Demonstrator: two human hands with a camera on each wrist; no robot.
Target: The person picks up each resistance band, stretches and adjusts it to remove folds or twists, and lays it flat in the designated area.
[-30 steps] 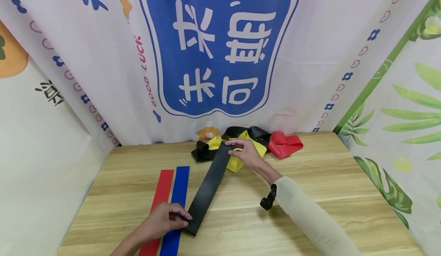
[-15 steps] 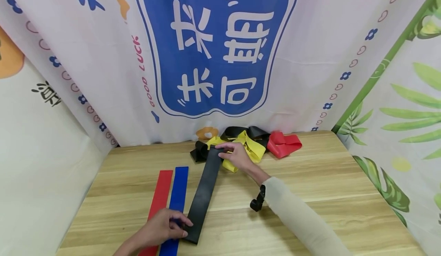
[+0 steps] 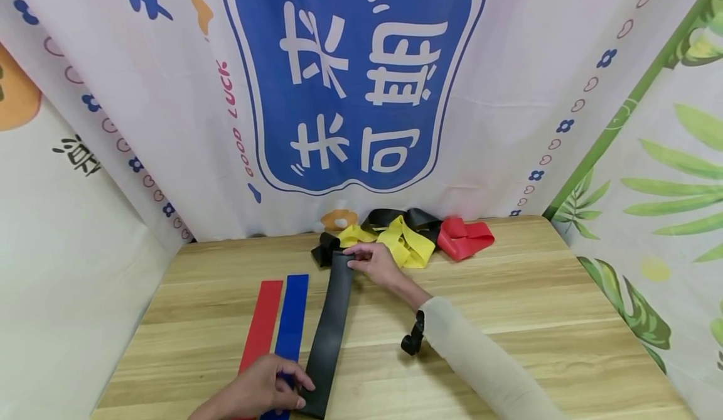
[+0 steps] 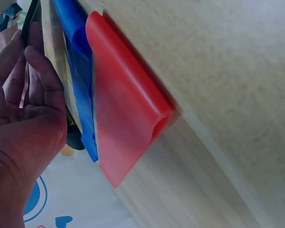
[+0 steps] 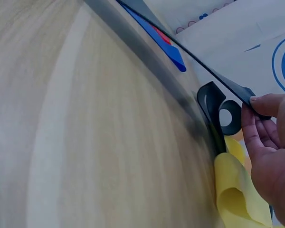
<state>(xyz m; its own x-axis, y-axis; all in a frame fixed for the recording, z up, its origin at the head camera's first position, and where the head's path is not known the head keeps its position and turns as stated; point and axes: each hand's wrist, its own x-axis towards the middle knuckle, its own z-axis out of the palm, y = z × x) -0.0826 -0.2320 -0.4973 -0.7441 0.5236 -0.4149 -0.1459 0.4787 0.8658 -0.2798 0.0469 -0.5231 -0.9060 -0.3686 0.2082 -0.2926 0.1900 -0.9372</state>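
Black strip: [image 3: 329,338] is stretching lengthwise between both hands, right of the blue strip, its far end standing off the worktop [image 3: 480,294] and casting a shadow; whether the near end is touching down, I cannot tell.
Right hand: [image 3: 380,266] is pinching the strip's far end between thumb and fingers, just short of the loose bands.
Left hand: [image 3: 262,382] is pinching the strip's near end between thumb and fingertips, while covering parts of the red and blue strips in the head view.
Blue strip: [image 3: 292,310] is lying between the black strip and the red strip.
Red strip: [image 3: 262,316] is lying beside the blue one, nearer the worktop's left edge.
Far edge: black bands [image 3: 425,220] are lying there in loops, a yellow band [image 3: 415,247] is lying in front of them, a small black curl [image 3: 326,250] is sitting at the left end.
Far right corner: a folded red band [image 3: 465,238] is lying toward it.
Right wrist: a black device [image 3: 414,338] is hanging beside the pale sleeve [image 3: 486,357].
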